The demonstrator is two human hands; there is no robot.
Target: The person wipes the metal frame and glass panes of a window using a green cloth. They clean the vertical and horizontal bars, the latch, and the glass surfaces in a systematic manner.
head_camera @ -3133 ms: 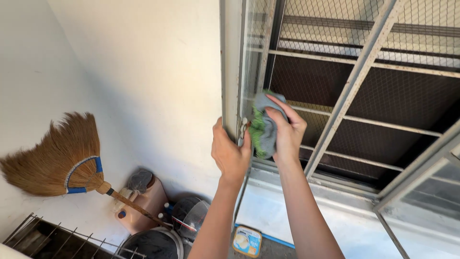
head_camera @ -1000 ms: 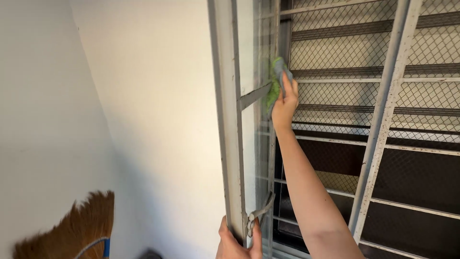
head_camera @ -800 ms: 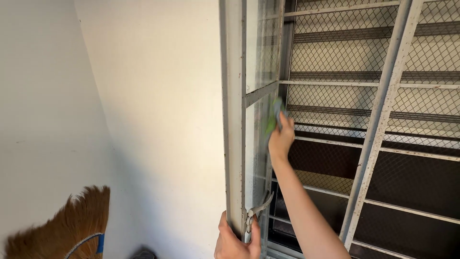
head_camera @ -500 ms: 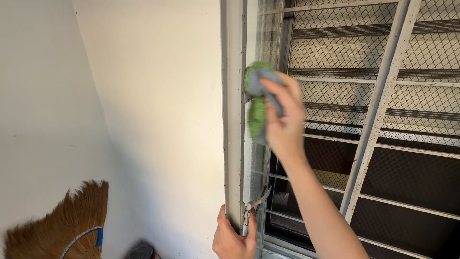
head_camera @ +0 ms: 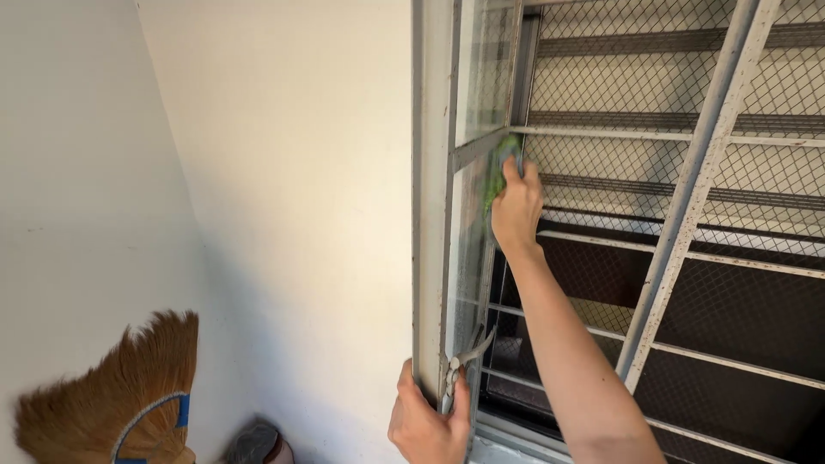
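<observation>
An open window sash with a grey metal frame (head_camera: pixel 428 215) stands edge-on in front of me. My left hand (head_camera: pixel 427 421) grips the bottom of that frame beside its metal latch handle (head_camera: pixel 461 365). My right hand (head_camera: pixel 516 206) reaches up behind the glass pane (head_camera: pixel 471 249) and presses a green cloth (head_camera: pixel 497 172) against it just below the sash's crossbar. The cloth is partly hidden by my fingers and the glass.
A metal window grille with wire mesh (head_camera: pixel 687 172) fills the right side. A cream wall (head_camera: pixel 292 215) lies left of the sash. A straw broom (head_camera: pixel 120 404) leans at bottom left, with a dark rounded object (head_camera: pixel 256 440) near it.
My right hand with the cloth has gone up and down along the pane, coming round the sash's near edge half a second ago and now back behind the glass. My left hand kept its hold on the frame.
</observation>
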